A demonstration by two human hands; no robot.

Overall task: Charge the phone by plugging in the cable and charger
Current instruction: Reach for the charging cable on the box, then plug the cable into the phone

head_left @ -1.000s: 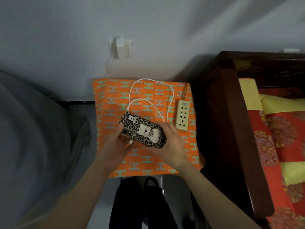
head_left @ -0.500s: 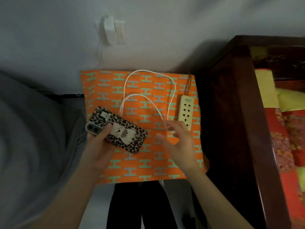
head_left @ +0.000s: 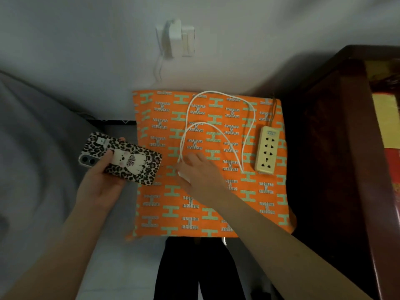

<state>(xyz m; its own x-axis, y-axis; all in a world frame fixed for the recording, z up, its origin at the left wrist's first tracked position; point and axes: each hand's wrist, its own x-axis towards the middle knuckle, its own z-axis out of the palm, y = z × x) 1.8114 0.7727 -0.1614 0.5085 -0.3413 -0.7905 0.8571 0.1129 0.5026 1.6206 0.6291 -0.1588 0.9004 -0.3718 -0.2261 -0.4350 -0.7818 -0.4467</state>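
My left hand point(head_left: 101, 182) holds the phone point(head_left: 123, 158), back up in a leopard-print case with a white cat picture, just left of the orange patterned cloth point(head_left: 194, 213). My right hand point(head_left: 199, 176) lies palm down on the cloth, fingers curled over a small white charger block point(head_left: 183, 176) that is mostly hidden under it. A white cable point(head_left: 253, 113) loops twice over the cloth; one end runs under my right fingers, the other lies free near the strip. A cream power strip point(head_left: 267, 151) lies at the cloth's right edge with its sockets unoccupied.
A white plug sits in a wall socket point(head_left: 176, 40) above the cloth, its thin lead hanging down the wall. Dark wooden furniture point(head_left: 324, 159) stands to the right. Grey fabric point(head_left: 32, 169) fills the left, and something black point(head_left: 194, 269) lies below the cloth.
My right hand let go of the phone and moved left and down onto the charger block. My left hand carried the phone left, off the cloth.
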